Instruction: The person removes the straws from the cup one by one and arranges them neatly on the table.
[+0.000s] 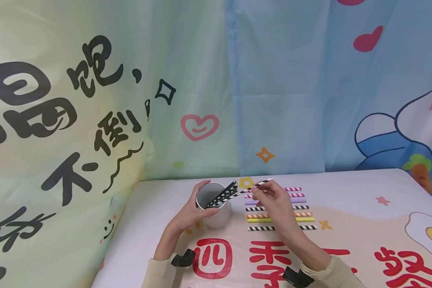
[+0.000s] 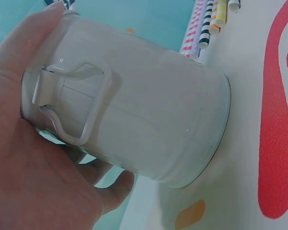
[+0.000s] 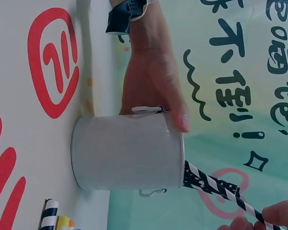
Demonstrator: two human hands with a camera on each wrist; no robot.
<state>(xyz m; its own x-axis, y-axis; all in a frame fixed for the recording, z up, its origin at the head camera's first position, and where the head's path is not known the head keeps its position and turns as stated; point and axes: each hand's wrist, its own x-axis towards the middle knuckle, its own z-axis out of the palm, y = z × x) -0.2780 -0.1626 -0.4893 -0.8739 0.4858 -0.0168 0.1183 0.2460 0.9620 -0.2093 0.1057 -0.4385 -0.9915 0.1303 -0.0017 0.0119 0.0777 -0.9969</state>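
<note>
My left hand [image 1: 191, 212] grips a white pail [image 1: 220, 219] at its rim, thumb on the near side and fingers round the far side. The left wrist view shows a small loop handle [image 2: 98, 112] on the pail's wall. Several black straws with white dots [image 1: 223, 195] lean out of the pail toward the right. My right hand [image 1: 278, 202] pinches a black-and-white striped paper straw [image 1: 243, 192] near its upper end. That straw slants down to the left, its lower end inside the pail's mouth beside the dotted ones.
A row of paper straws lies to the pail's right, partly under my right forearm: pink striped [image 1: 297, 195], lilac [image 1: 299, 201], orange, yellow [image 1: 306, 219] and black striped [image 1: 308, 227]. The printed cloth [image 1: 363, 224] covers the table. A patterned curtain [image 1: 281, 100] hangs behind it.
</note>
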